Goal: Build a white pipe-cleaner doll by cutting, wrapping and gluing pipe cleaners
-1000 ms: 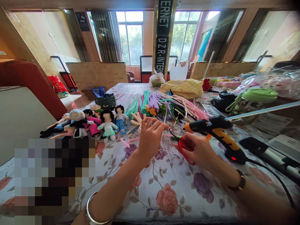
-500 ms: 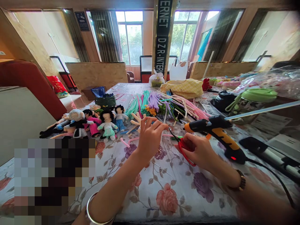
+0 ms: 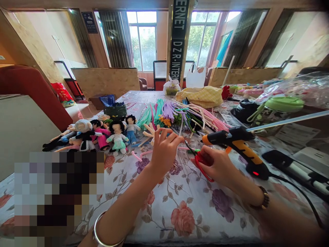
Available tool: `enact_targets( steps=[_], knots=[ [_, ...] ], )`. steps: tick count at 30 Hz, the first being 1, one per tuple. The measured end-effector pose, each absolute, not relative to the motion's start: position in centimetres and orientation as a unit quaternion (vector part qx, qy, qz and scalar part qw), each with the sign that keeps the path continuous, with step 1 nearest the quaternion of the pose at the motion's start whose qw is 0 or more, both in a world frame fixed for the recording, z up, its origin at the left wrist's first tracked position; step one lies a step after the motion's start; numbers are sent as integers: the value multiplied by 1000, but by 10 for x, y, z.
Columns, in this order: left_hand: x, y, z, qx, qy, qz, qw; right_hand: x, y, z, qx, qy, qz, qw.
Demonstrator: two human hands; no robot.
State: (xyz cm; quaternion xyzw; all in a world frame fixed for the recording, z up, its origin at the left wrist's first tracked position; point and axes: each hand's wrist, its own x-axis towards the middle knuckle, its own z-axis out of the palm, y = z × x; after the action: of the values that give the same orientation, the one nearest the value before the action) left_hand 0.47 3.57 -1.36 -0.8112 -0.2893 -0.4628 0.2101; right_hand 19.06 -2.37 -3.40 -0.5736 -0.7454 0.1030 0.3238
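My right hand [image 3: 214, 163] grips red-handled scissors [image 3: 202, 165], their dark blades pointing up and left toward the fingertips of my left hand [image 3: 166, 147]. The left fingers are pinched together just beside the blade tips; whatever they hold is too small or hidden to name. Below and behind the hands a bent pink pipe cleaner [image 3: 137, 156] lies on the flowered tablecloth [image 3: 183, 216]. A green object [image 3: 194, 150] lies behind the scissors. Past my left hand are cream fuzzy stem pieces [image 3: 149, 130].
Several fuzzy dolls [image 3: 118, 137] sit at the left, before a dark green basket [image 3: 115, 109]. Bundles of coloured pipe cleaners [image 3: 168, 111] lie at the back. A glue gun [image 3: 231, 144] with its cord stands at the right, near a green-lidded jar [image 3: 284, 104].
Almost nothing differs. Both hands and the scissors keep nearly the same place, and the whole view has shifted very slightly.
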Motion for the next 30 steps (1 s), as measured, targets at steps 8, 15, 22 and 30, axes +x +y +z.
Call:
enact_targets(
  steps=[8,15,22,30],
  knots=[
    [5,36,-13,-812,-289,-463,207,189,-23,-34,-570,-743,108,333],
    [5,35,-14,-811,-295,-461,205,186,-27,-26,-570,-715,221,340],
    [6,35,-14,-806,-308,-466,196,183,-29,-19,-557,-669,342,354],
    [8,34,-15,-814,-314,-453,184,181,-30,-16,-555,-616,436,350]
  ],
)
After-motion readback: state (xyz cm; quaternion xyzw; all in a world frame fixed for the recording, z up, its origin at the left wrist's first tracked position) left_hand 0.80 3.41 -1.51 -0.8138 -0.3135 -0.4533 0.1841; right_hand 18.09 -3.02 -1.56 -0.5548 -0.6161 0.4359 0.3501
